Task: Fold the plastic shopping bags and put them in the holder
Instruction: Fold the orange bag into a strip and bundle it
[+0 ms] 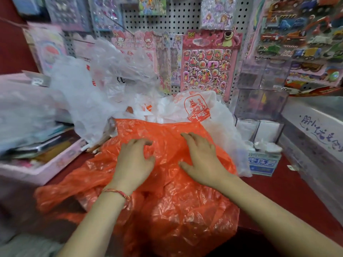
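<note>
Orange film bag [167, 182] lay crumpled on the red counter [278, 191] right in front of the person, near part hanging over the front edge. Not folded yet, looked like the flattening stage imo. R hand [202, 158] was palm-down on it, fingers spread wide and straight, holding nothing. L hand [132, 162] sat just beside it on the same bag, fingers half-bent w/ tips on the film; couldn't tell if any film was pinched under them. Risks: film was thin and full of creases + prob trapped air, so a fold pressed w/o pushing air out first would likely spring open. The overhang could pull the whole bag off the counter once both palms lifted. Far edge touched the white printed bag [194, 106], so a sweep fwd could drag that one along or fold it in. The heap of clear bags [104, 80] stood tall behind-left and could slump onto the work area if bumped. Holder: not sure which it was; best guess the blue-white carton [263, 162] at right w/ white plastic poking out the top. It looked light, so a hard stuff-in could shove it, needs 2nd hand to brace
</note>
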The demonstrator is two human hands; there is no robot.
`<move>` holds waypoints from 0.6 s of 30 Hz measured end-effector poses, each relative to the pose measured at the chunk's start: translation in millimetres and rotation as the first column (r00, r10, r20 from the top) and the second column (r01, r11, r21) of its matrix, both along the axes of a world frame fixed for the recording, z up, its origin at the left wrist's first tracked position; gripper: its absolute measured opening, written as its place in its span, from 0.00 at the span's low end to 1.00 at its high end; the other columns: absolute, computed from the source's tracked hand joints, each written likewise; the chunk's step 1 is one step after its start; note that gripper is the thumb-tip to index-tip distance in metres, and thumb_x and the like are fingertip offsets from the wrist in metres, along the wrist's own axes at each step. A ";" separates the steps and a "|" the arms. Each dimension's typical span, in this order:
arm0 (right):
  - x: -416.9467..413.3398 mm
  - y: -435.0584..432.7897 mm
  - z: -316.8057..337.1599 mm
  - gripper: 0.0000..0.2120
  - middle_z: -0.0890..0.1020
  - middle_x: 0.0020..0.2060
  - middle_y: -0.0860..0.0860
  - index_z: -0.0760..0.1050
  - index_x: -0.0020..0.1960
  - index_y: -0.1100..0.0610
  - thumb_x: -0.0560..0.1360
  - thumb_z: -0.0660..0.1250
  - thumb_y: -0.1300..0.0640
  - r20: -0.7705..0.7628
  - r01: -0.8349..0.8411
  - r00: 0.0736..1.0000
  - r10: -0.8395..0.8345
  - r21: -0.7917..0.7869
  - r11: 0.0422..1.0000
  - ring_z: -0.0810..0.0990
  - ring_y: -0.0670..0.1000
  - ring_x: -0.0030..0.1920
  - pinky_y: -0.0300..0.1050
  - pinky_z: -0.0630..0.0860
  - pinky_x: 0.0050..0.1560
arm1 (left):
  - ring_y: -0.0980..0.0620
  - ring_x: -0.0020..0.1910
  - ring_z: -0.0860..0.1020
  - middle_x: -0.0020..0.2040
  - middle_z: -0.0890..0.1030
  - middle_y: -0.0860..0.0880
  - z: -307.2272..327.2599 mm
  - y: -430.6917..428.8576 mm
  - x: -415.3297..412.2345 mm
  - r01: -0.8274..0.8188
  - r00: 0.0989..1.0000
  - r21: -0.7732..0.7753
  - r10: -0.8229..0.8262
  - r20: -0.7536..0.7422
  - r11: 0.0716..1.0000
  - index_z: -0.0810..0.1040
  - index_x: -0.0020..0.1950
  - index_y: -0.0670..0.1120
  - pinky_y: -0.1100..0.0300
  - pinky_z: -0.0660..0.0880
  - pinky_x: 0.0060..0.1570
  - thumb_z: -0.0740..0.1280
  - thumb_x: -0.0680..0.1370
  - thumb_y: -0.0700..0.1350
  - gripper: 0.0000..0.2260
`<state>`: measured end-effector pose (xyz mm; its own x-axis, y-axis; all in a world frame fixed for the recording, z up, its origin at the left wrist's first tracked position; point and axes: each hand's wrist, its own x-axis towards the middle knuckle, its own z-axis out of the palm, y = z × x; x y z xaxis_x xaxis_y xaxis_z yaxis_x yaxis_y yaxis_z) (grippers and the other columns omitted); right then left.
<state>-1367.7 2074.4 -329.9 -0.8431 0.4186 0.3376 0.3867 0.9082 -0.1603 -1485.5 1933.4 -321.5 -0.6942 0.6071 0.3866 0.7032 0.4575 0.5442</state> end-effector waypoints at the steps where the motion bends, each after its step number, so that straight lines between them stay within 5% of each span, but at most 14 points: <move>1: -1.4 1.8 -3.6 0.37 0.58 0.73 0.57 0.52 0.76 0.55 0.73 0.67 0.50 -0.013 0.033 0.999 -0.032 0.015 0.999 0.56 0.57 0.73 0.51 0.52 0.70 | 0.43 0.66 0.67 0.66 0.71 0.45 -2.3 -3.1 0.9 -0.005 1.000 -0.115 0.003 -0.021 0.993 0.71 0.67 0.46 0.55 0.62 0.65 0.70 0.73 0.45 0.22; 5: -10.2 10.0 -15.6 0.26 0.75 0.59 0.62 0.73 0.63 0.60 0.67 0.73 0.59 -0.188 0.099 0.978 -0.091 0.034 0.995 0.73 0.64 0.60 0.59 0.65 0.60 | 0.43 0.76 0.47 0.77 0.44 0.45 -14.5 -8.1 11.4 -0.011 0.997 -0.333 0.036 0.070 0.943 0.46 0.77 0.51 0.47 0.49 0.72 0.70 0.70 0.60 0.45; 9: -13.6 10.1 -10.3 0.09 0.76 0.53 0.56 0.76 0.54 0.57 0.74 0.63 0.58 -0.211 0.146 0.965 -0.155 -0.058 0.988 0.72 0.59 0.58 0.50 0.61 0.56 | 0.43 0.76 0.39 0.75 0.33 0.42 -30.6 -1.8 23.8 -0.171 0.969 -0.240 0.207 0.133 0.956 0.31 0.75 0.49 0.39 0.44 0.70 0.66 0.66 0.70 0.55; 13: -14.1 12.0 -5.0 0.08 0.77 0.51 0.55 0.75 0.52 0.58 0.74 0.62 0.60 -0.361 0.099 0.916 -0.172 -0.213 0.972 0.73 0.58 0.56 0.50 0.64 0.56 | 0.38 0.75 0.44 0.75 0.36 0.35 -38.0 5.3 25.3 -0.303 0.939 -0.148 0.321 0.125 0.942 0.32 0.75 0.44 0.35 0.48 0.69 0.71 0.68 0.63 0.56; 18: -7.8 21.4 6.6 0.04 0.77 0.47 0.55 0.75 0.48 0.58 0.74 0.64 0.62 -0.586 0.059 0.751 -0.305 -0.400 0.915 0.75 0.57 0.52 0.55 0.70 0.55 | 0.37 0.71 0.61 0.73 0.60 0.34 -44.8 5.9 18.8 -0.342 0.897 -0.235 0.390 0.209 0.910 0.33 0.74 0.39 0.35 0.59 0.66 0.69 0.69 0.63 0.55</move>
<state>-1375.5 2095.9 -323.3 -0.3859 0.7296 0.5645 0.2388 0.6701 -0.7028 -1466.7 1939.4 -366.3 -0.9387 0.3354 0.0799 0.3213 0.7666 0.5560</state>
